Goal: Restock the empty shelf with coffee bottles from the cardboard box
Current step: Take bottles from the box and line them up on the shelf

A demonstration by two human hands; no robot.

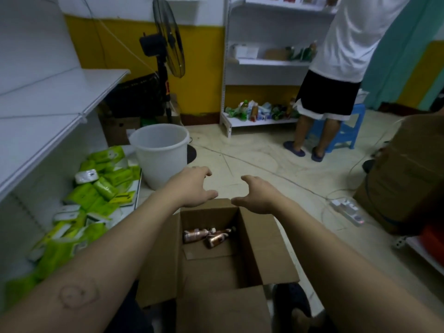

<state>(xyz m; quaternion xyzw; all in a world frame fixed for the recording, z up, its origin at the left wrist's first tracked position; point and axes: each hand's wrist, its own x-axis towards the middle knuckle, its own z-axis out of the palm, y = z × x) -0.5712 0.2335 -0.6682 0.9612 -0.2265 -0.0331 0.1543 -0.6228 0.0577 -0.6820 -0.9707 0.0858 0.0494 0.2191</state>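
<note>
Pale tiled floor (264,159) runs between white shelving units in a small stockroom, with a white bucket (159,152) and a standing fan (168,44) near the yellow wall. At the person's feet sits the open cardboard box (252,248), flaps folded out. Only 2 coffee bottles (206,236) lie on their sides at its bottom, touching each other; the rest of the box floor looks bare, so most of the stock seems to be out already. The empty shelf (48,97) to the left carries nothing that can be seen, though much of it runs out of view. Green packets (96,188) crowd the lower tier beneath it. Both arms reach over the box's far edge: the left hand (194,186) and right hand (259,195) are spread open, fingers apart, holding nothing. Judging by this, 2 bottles remain to lift and place.
</note>
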